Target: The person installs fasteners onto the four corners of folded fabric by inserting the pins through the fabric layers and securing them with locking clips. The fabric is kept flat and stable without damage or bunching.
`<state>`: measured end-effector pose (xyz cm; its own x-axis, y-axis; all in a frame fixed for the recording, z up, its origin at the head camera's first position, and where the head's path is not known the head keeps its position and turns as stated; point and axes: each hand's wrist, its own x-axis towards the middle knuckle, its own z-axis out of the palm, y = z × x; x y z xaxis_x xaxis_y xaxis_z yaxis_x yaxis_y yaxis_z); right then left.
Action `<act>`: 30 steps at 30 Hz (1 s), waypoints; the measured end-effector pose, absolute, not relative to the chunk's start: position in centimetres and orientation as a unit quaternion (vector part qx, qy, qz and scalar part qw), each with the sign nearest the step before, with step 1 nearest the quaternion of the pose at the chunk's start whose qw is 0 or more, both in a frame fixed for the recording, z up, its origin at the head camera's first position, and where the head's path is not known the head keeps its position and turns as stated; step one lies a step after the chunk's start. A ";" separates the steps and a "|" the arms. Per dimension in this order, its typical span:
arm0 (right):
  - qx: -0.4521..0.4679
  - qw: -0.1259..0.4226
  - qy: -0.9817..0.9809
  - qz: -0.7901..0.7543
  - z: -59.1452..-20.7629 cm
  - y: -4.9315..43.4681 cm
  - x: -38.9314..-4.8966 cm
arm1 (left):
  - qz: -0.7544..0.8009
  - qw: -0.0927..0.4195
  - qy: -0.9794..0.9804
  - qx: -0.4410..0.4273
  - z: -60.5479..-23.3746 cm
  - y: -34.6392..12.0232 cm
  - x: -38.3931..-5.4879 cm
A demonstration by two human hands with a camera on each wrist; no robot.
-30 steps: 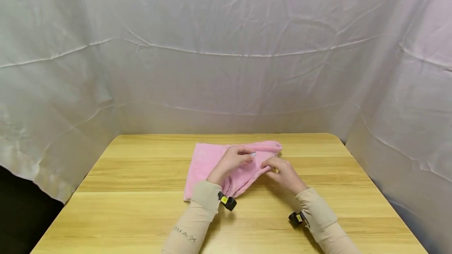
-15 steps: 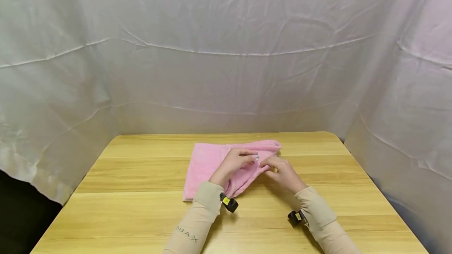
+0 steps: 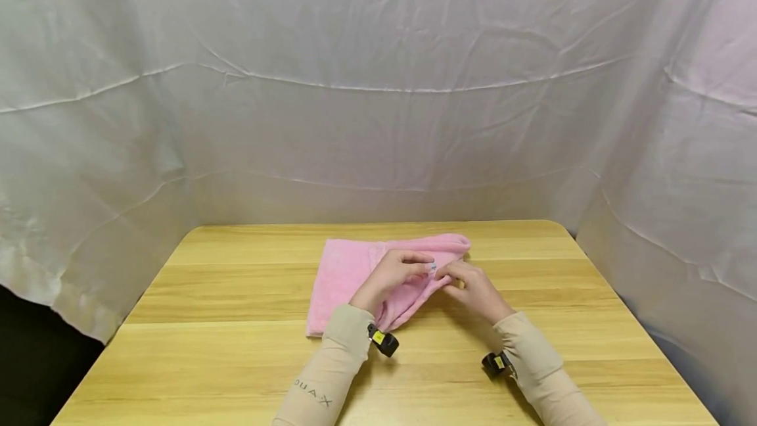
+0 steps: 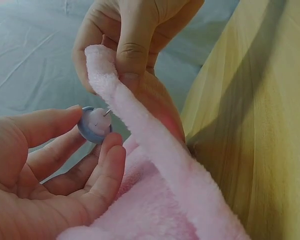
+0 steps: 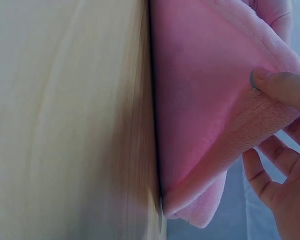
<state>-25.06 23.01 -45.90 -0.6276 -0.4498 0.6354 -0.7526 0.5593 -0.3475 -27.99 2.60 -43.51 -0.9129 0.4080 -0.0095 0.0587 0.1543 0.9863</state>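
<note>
A pink plush cloth (image 3: 343, 271) lies on the table, its right part gathered and lifted toward my hands. My left hand (image 3: 393, 273) pinches a small round pin (image 4: 95, 124) between thumb and fingers. The pin has a blue rim, a pale centre and a thin metal point, which reaches the cloth's raised edge (image 4: 145, 127) in the left wrist view. With thumb and fingers, my right hand (image 3: 476, 289) grips that edge just beyond the pin. In the right wrist view, the right thumb (image 5: 277, 85) presses on the cloth's face.
The wooden table (image 3: 225, 360) spreads around the cloth on all sides. Grey-white fabric (image 3: 378, 137) hangs behind it and along both sides. A small wrist camera (image 3: 384, 342) sits on the left cuff, another wrist camera (image 3: 495, 367) on the right.
My left hand has shifted slightly right, carrying the pin closer to my right fingertips. The right hand keeps its grip on the cloth and has barely moved.
</note>
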 end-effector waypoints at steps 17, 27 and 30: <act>0.355 0.242 -0.850 0.305 -45.6 23.1 -25.1 | 0.575 0.118 0.785 0.197 -43.3 2.7 -27.7; 0.360 0.248 -0.849 0.296 -45.4 23.1 -24.9 | 0.514 0.111 0.821 0.222 -41.8 2.4 -26.8; 0.360 0.244 -0.850 0.297 -45.4 23.2 -24.9 | 0.484 0.094 0.839 0.228 -41.2 1.6 -26.5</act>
<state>-24.89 23.16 -45.42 -0.6217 -0.4665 0.6292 -0.7569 0.5646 -0.3292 -26.52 1.60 -41.23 -0.8780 0.4745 0.0630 0.2920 0.4266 0.8560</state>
